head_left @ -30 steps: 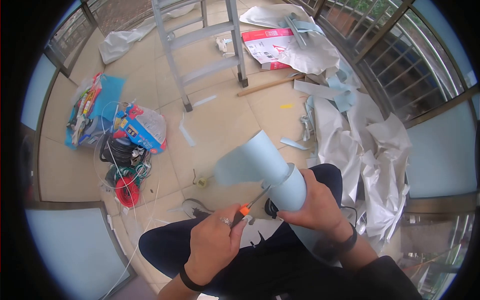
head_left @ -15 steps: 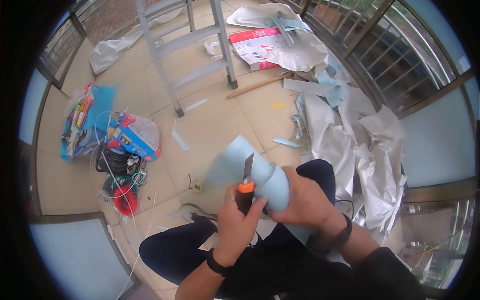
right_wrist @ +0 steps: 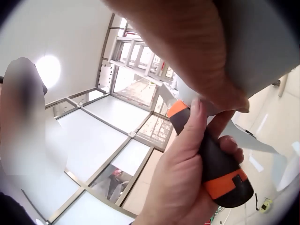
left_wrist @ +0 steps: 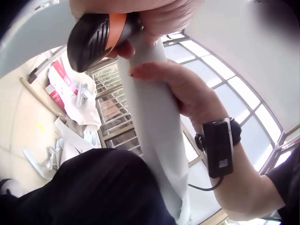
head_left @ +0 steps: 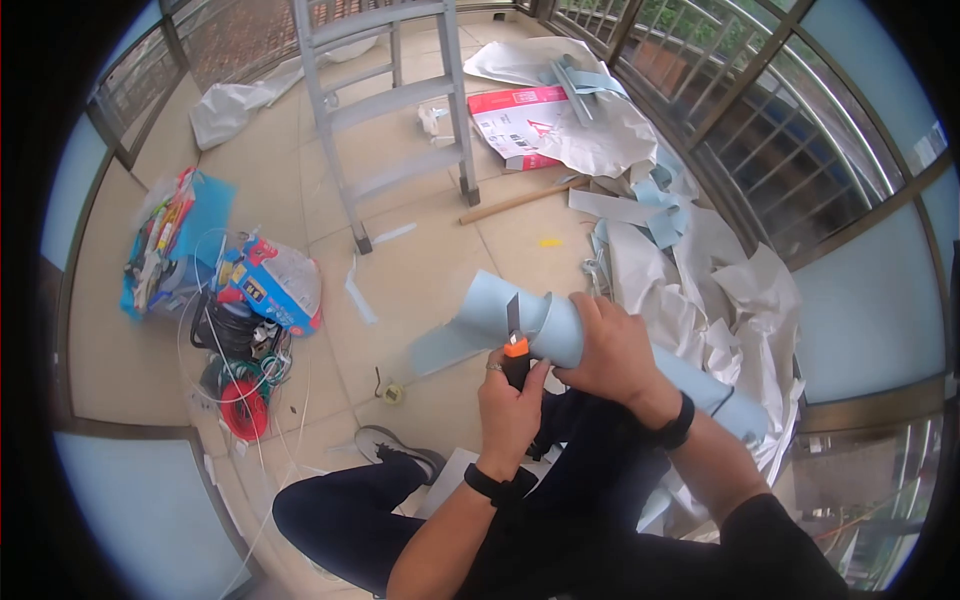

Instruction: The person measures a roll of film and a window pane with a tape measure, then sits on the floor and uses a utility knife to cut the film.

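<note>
Gripping left hand (head_left: 510,405) on knife (head_left: 515,350), right hand (head_left: 612,355) on roll (head_left: 558,328)

This is an enclosed balcony in the middle of fit-out work. It has a beige tiled floor (head_left: 430,250), and railed windows (head_left: 770,130) run along the right of the hands (head_left: 600,355). An aluminium stepladder (head_left: 400,100) stands well ahead of them. Crumpled backing paper (head_left: 730,290) lies heaped to their right, with a bag of tools (head_left: 160,240) and coiled cables (head_left: 245,405) to their left.
</note>
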A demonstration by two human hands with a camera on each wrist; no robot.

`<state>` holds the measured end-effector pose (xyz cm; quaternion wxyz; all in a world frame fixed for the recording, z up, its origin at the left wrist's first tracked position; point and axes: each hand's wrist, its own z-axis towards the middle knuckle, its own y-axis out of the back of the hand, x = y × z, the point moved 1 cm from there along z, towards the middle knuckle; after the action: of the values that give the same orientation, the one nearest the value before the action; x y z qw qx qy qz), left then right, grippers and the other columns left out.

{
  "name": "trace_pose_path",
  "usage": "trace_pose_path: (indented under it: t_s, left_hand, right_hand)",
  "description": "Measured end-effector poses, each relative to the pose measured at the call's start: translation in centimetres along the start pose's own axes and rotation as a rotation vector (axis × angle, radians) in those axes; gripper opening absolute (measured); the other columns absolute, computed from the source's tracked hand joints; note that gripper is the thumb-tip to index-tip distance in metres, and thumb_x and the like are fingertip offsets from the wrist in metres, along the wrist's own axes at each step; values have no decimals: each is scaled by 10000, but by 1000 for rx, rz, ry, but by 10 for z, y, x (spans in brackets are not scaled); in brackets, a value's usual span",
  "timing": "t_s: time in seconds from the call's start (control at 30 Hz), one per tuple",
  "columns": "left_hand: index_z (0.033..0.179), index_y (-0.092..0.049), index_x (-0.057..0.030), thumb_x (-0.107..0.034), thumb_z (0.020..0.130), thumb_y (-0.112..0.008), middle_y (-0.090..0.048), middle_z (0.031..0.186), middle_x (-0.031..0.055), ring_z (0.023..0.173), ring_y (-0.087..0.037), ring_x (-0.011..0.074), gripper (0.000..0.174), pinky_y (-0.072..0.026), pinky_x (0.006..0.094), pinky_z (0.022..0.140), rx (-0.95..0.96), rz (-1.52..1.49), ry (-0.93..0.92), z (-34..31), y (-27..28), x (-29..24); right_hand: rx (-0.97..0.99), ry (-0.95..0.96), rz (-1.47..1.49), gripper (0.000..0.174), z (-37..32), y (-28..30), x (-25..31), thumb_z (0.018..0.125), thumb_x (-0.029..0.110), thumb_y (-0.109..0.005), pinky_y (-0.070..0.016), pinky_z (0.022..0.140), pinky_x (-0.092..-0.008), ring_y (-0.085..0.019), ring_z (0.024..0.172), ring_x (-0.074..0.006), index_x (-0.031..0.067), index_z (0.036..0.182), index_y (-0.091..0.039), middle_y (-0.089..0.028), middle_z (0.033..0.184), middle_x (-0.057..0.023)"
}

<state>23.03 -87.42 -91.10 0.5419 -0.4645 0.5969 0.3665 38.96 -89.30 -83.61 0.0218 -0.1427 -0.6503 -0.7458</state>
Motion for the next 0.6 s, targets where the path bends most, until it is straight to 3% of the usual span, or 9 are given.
trace_pose_path:
  t_s: [0.17, 0.3, 0.37, 0.47, 0.53, 0.6]
  left_hand:
    - [1302, -548, -2, -113, 971, -728, -645, 870, 30, 686, -631, 97, 393, -508, 259, 599, 23, -126, 37, -1, 0, 20]
    - [1293, -562, -6, -121, 964, -741, -650, 864, 27, 694, -636, 96, 392, -512, 258, 610, 65, -52, 17, 3, 3, 17]
    - [1215, -629, 2, -191, 931, -785, -702, 845, 118, 752, -677, 196, 377, -526, 335, 702, 39, -72, -13, 4, 3, 9]
    - [1202, -642, -2, -212, 923, -789, -719, 864, 149, 768, -694, 263, 378, -533, 361, 724, 47, 46, -78, 6, 7, 3]
    - [1239, -622, -3, -213, 949, -750, -724, 926, 175, 825, -704, 300, 381, -539, 380, 758, 38, 111, -83, 0, 12, 4]
    - [1277, -603, -3, -214, 975, -712, -729, 987, 200, 881, -713, 337, 384, -544, 399, 792, 38, 183, -89, -10, 19, 2]
  right_hand:
    - [-52, -61, -3, 853, -12, -3, 4, 614, 367, -908, -552, 880, -489, -674, 986, -429, 43, 1315, -548, -655, 1065, -195]
    - [205, -67, 246, 825, 4, 22, -17, 625, 378, -887, -560, 885, -477, -688, 1008, -427, 36, 1302, -562, -680, 1087, -223]
    - [294, -86, 305, 822, 9, 25, -19, 633, 383, -886, -569, 891, -463, -696, 1021, -431, 32, 1305, -569, -698, 1105, -236]
    - [356, -107, 302, 782, 12, 19, -14, 637, 384, -879, -580, 858, -466, -714, 976, -428, 37, 1279, -596, -727, 1073, -241]
    - [200, -21, 220, 777, 4, 2, -16, 624, 386, -873, -588, 821, -473, -718, 901, -436, 47, 1271, -609, -735, 992, -213]
    - [205, -50, 152, 744, -1, -12, -11, 614, 363, -873, -585, 826, -470, -719, 922, -427, 59, 1242, -614, -735, 1004, -209]
